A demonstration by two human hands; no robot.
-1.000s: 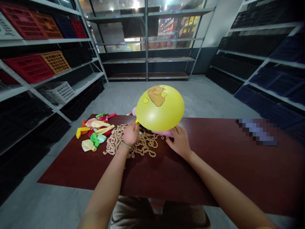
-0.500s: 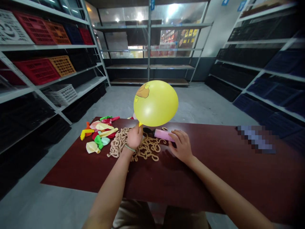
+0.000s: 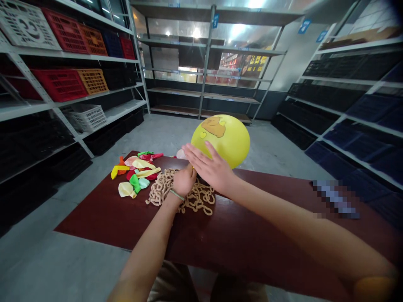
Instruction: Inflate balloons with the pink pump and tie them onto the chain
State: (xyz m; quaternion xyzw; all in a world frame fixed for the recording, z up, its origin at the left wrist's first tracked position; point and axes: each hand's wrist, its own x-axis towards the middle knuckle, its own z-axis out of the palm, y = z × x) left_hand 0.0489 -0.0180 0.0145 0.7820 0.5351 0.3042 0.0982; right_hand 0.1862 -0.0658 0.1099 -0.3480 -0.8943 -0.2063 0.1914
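An inflated yellow balloon (image 3: 236,144) with a printed brown cartoon animal floats above the far edge of the table. My left hand (image 3: 184,181) is closed, pinching the balloon's neck, which is mostly hidden. My right hand (image 3: 214,168) is raised in front of the balloon, fingers stretched out and holding nothing; I cannot tell whether it touches it. Beneath my hands lies a heap of beige, link-like cord (image 3: 201,205). To its left are several limp balloons (image 3: 143,173) in yellow, green, red and other colours. The pink cylinder is out of sight now.
The dark red table (image 3: 103,214) spreads before me, with a pixelated object (image 3: 336,199) at its right. Shelves with plastic crates (image 3: 59,84) line the left, and racks with dark bins (image 3: 340,96) the right. A metal rack (image 3: 206,63) stands at the back.
My right hand has let go of the pink cylinder and risen leftward, fingers spread, in front of the balloon. The view has shifted, and the balloon appears turned and farther right.
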